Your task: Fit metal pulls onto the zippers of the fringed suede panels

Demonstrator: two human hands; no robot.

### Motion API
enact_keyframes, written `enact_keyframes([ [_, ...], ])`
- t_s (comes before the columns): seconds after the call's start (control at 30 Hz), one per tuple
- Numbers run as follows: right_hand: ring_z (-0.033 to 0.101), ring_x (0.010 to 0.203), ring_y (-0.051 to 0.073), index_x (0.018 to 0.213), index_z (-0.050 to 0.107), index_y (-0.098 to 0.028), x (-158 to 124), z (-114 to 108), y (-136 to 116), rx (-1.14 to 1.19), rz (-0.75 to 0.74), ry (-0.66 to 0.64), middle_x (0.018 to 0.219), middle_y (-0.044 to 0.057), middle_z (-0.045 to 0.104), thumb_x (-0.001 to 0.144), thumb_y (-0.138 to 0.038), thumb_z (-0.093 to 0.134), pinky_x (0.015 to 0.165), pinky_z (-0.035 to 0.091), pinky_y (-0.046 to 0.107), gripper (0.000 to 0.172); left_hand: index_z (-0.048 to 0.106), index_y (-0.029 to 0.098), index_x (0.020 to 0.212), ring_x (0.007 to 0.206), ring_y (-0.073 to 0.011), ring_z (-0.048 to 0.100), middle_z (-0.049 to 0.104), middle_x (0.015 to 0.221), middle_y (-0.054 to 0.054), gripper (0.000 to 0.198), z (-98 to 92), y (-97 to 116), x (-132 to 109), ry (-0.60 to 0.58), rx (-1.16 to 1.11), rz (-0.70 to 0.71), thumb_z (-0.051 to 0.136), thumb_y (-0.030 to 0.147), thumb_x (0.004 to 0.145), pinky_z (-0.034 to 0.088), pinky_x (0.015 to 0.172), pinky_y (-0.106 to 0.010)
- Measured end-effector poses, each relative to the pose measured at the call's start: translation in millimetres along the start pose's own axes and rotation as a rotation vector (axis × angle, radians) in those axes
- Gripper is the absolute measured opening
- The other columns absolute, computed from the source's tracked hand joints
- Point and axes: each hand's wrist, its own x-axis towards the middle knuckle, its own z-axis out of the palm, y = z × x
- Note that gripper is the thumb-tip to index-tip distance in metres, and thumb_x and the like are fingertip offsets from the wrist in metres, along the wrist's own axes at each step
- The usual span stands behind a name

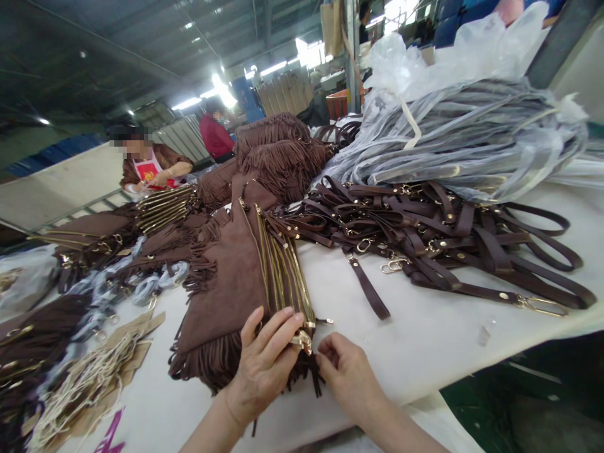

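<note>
A stack of brown fringed bags (226,277) lies in front of me, gold zippers (283,270) lined up along its right side. My left hand (264,355) is curled over the near corner of the stack, its fingers against the gold clasps (303,341). Just right of those clasps, my right hand (346,371) is closed, thumb and forefinger pinched beside a thin dark strip (315,377). Whatever lies between these fingertips is too small to make out. A short brown strap (368,288) lies apart on the white table (387,352).
Dark brown wrist straps (425,233) with gold clips are heaped at right, below plastic-wrapped straps (453,138). Tags with white strings (89,377) lie at near left. More fringed bags (283,157) are piled behind. Two people work across the table. The table edge slopes down at right.
</note>
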Motion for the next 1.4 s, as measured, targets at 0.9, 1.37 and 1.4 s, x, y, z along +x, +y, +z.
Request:
enact_keyframes([
  [0.9,0.052,0.066,0.013,0.081,0.052,-0.018,3.1,-12.1,5.8,-0.154,-0.39,0.26,0.073,0.001,0.053,0.091,-0.029,0.036,0.061,0.038,0.025,0.022,0.058,0.01,0.087,0.113,-0.0273,0.051,0.06,0.111,-0.016,0.014,-6.3,24.7,15.3,-0.033,-0.062,0.011,0.056,0.009,0.073,0.029,0.101,-0.049],
  [1.37,0.047,0.065,0.014,0.078,0.053,-0.018,16.6,-24.4,-4.0,-0.041,-0.356,0.2,0.069,0.001,0.048,0.093,-0.039,0.031,0.06,0.036,0.027,0.034,0.062,0.015,0.076,0.092,-0.0261,0.054,0.063,0.089,-0.008,0.013,6.5,12.2,88.4,-0.889,0.077,-0.241,0.05,0.018,0.079,0.03,0.09,-0.05],
  [1.4,0.047,0.064,0.014,0.077,0.054,-0.018,16.8,-24.4,-4.9,-0.02,-0.343,0.198,0.068,0.001,0.048,0.092,-0.04,0.031,0.06,0.037,0.027,0.035,0.063,0.014,0.076,0.089,-0.0261,0.055,0.064,0.084,-0.009,0.016,8.4,11.8,88.8,-0.942,0.078,-0.256,0.047,0.017,0.08,0.031,0.089,-0.05],
])
